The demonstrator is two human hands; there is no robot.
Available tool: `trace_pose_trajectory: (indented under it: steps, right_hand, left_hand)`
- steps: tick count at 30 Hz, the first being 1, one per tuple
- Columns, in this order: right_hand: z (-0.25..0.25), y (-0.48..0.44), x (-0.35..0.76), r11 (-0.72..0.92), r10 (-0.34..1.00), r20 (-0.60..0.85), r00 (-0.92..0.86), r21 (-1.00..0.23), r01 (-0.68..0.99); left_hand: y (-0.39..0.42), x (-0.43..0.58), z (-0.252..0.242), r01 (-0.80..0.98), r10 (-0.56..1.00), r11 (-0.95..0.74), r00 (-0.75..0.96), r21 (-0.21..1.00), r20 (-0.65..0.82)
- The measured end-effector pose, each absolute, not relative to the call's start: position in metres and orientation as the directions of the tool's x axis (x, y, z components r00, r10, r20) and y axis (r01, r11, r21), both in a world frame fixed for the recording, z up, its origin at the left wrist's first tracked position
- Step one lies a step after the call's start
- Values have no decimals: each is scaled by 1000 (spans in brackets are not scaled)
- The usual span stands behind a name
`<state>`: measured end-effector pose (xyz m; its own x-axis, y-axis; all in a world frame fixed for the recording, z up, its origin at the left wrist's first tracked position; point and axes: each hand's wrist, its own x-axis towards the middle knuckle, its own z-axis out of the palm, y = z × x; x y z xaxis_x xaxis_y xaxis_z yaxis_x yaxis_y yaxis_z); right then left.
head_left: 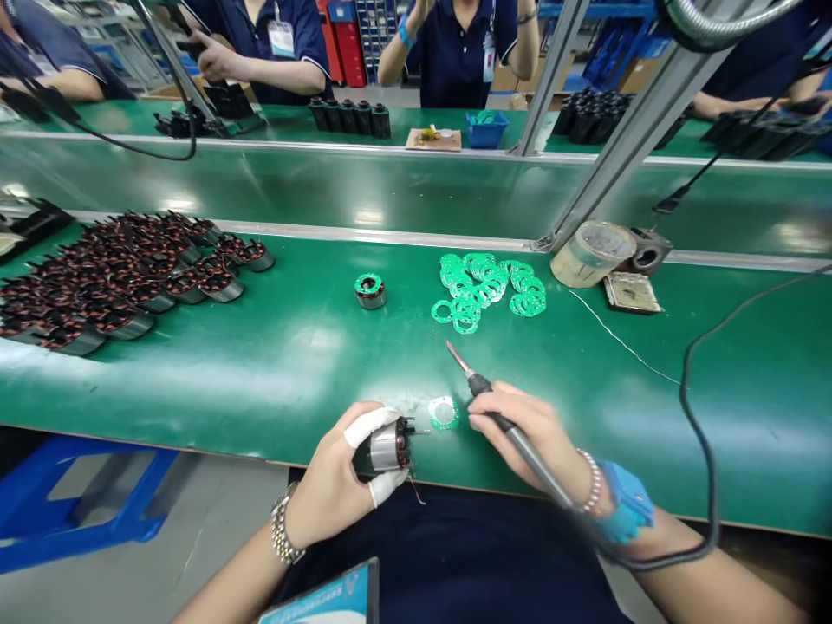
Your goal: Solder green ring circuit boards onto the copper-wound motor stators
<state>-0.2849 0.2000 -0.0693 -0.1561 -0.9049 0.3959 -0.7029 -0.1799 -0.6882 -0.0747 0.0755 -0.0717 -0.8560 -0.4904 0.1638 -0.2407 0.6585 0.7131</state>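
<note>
Green workbench (pixel 273 381) under both hands, on a factory floor. Left hand (pixel 331 490) curled shut around a wound motor stator (pixel 388 446), white finger cots (pixel 370 426) on two fingers, metal watch (pixel 284 524) at the wrist. Copper windings and short pins on the stator's end, facing the right hand; a thin wire hanging below. Right hand (pixel 526 429) closed pen-fashion on a soldering iron (pixel 536 464), its tip raised over the bench and touching nothing. Beaded bracelet (pixel 590 481) and blue wrist strap (pixel 624 503) on that wrist, black cord (pixel 695 416) looping away to the right.

Between the hands, flat on the bench, a green ring-shaped circuit board (pixel 443 412). Farther out, a heap of matching green rings (pixel 490 286), a lone stator (pixel 370 291) capped with one, and packed rows of copper-wound stators (pixel 130 277) to the left. Off to the right, a taped cylindrical tin (pixel 588 253) and a thin white wire (pixel 624 342). Across a second bench, two co-workers (pixel 455 52) (pixel 260 52) in dark polo shirts, hands raised.
</note>
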Motion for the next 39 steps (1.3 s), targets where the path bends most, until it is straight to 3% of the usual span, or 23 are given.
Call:
trace_pose_trajectory:
  steps: [5,9,15,39]
  right_hand:
    - [-69,215,-306,-170,-917,367,-154,-711,-682]
    - [-74,217,-306,-105,-931,289,-225,-800,-590]
    - [-74,214,-306,-76,-970,176,-165,-871,-486]
    - [-79,214,-307,-73,-979,153,-131,-877,-474]
  left_hand:
    - [73,-79,-77,-232,-506,666,-839,709,200]
    - [73,-85,-78,-239,-503,652,-847,720,174]
    - [73,-88,-80,-227,-492,628,-857,744,154]
    - [74,-89,-83,-254,-507,612,-853,749,125]
